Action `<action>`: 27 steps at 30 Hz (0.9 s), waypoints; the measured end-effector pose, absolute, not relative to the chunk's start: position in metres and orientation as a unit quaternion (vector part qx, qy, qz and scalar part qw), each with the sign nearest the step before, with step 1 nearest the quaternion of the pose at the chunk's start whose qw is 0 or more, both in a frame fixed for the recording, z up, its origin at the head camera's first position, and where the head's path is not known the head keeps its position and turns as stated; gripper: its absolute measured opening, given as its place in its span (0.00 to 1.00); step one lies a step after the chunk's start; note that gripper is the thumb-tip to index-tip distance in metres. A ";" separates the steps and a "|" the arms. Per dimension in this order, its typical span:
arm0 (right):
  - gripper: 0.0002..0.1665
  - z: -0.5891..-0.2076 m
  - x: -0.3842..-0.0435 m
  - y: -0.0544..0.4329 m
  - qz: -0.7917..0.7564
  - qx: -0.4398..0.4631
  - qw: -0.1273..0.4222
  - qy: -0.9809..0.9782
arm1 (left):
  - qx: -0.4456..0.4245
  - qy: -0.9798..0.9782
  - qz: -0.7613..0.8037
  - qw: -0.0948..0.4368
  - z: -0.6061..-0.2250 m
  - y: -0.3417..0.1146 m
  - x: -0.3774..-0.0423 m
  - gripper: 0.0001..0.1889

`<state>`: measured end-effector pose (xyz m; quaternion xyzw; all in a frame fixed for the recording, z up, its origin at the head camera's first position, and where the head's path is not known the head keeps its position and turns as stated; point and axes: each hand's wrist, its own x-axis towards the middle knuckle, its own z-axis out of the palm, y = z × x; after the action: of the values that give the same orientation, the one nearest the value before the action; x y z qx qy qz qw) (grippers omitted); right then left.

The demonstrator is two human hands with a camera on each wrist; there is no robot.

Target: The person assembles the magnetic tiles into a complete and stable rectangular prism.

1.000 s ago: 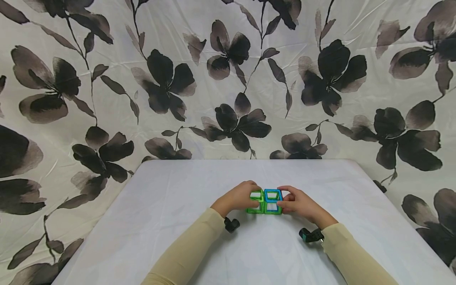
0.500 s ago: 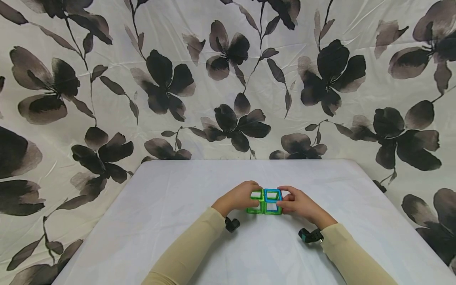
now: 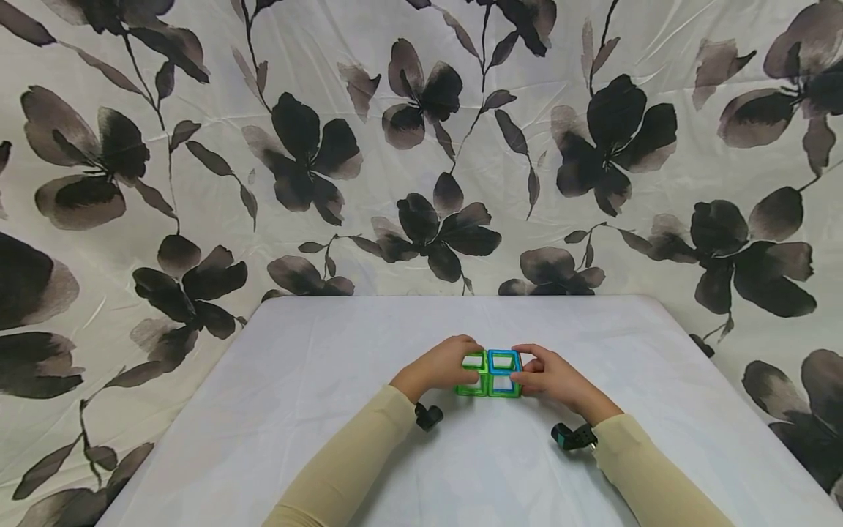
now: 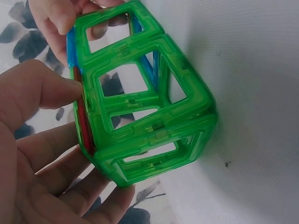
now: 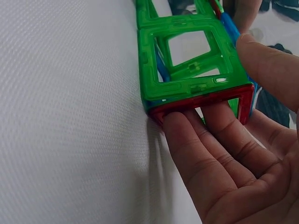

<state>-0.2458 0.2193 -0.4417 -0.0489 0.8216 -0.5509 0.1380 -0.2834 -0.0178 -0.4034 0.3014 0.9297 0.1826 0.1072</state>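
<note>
Two cubes of see-through magnetic tiles stand side by side on the white table. My left hand (image 3: 440,364) holds the left cube (image 4: 156,134), mostly green with a red tile on top; its thumb presses the top's near edge and the fingers reach round the far side. At the right cube (image 5: 191,87), my right hand (image 3: 556,379) grips with its thumb on the top edge and fingertips against the red side tile (image 5: 205,99). A blue tile (image 3: 504,372) tops this cube, over a green front. The cubes' faces meet in the middle.
White cloth covers the table (image 3: 329,359). A floral-patterned cloth (image 3: 421,165) hangs behind its back edge. Small black cameras sit at the left wrist (image 3: 429,417) and right wrist (image 3: 570,436), close above the table.
</note>
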 end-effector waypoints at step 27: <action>0.45 -0.440 -0.247 0.220 -0.542 -0.064 0.135 0.827 | 0.298 0.929 0.192 0.110 -0.403 -0.020 -0.282 0.29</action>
<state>-0.2467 0.2202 -0.4403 -0.0642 0.8267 -0.5424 0.1347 -0.2818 -0.0197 -0.4030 0.2979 0.9286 0.1916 0.1104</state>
